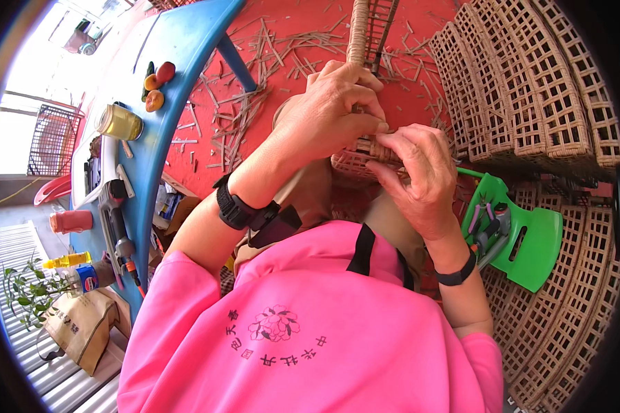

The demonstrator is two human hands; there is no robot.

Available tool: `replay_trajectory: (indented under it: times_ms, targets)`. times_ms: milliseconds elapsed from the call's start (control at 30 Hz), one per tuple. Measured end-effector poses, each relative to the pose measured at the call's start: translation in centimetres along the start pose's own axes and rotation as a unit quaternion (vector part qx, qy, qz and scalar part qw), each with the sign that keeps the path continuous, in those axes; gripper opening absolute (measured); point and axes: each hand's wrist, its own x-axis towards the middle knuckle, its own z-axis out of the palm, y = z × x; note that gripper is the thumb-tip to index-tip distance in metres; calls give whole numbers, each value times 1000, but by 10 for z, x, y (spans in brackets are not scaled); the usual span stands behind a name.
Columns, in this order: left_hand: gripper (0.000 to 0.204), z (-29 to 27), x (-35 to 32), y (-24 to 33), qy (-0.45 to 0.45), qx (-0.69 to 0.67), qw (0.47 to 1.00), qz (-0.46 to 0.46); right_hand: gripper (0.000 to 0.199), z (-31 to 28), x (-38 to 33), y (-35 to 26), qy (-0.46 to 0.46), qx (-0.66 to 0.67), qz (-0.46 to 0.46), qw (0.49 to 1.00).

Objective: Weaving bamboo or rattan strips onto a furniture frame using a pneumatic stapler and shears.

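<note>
The left hand [344, 103] grips a wrapped wicker frame [357, 33]; the right hand's [421, 165] fingertips are positioned just beside the left thumb. A glass jar [120, 122] and fruit [164, 72] are located near the blue table's [203, 31] inner edge. Hand tools [487, 224] occupy the green plastic stool's [543, 241] left side.

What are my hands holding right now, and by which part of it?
Left hand: the woven piece, by its wrapped edge. Right hand: can't tell whether it pinches anything.
</note>
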Motion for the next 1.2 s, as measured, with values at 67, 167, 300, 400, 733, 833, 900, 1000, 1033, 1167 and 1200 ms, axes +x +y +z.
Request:
replay_trajectory:
  times_ms: [67,167,300,400,733,833,900,1000,1033,1167,1200]
  targets:
    - [11,2,1,3,6,16,1000,17,39,-1,-2,0,-25,-29,3,999]
    - [10,-1,3,-6,9,33,998,50,38,9,1,4,0,-42,-22,999]
    - [13,-3,3,-5,12,66,996,55,37,11,3,0,-3,-47,-23,999]
    - [17,-6,3,-5,-1,82,994,73,37,8,6,-4,-27,-33,6,999]
    - [13,-8,3,-7,-12,114,992,51,35,6,15,-7,-112,1,66,992]
    - [10,-11,1,-10,16,82,995,47,35,5,16,-11,-125,-3,73,989]
    - [10,-18,-3,-15,81,-27,993,80,35,4,18,-11,-133,-8,77,988]
    - [13,-30,-19,-29,230,-30,971,59,35,3,19,-9,-140,-3,71,988]
    - [15,-34,-21,-40,296,-94,949,47,35,3,20,-9,-137,-2,67,988]
    - [14,-51,-65,-92,370,-206,894,-148,36,3,24,-8,-147,1,61,987]
    - [15,-56,-78,-111,366,-191,889,-198,35,3,25,-7,-159,3,59,986]
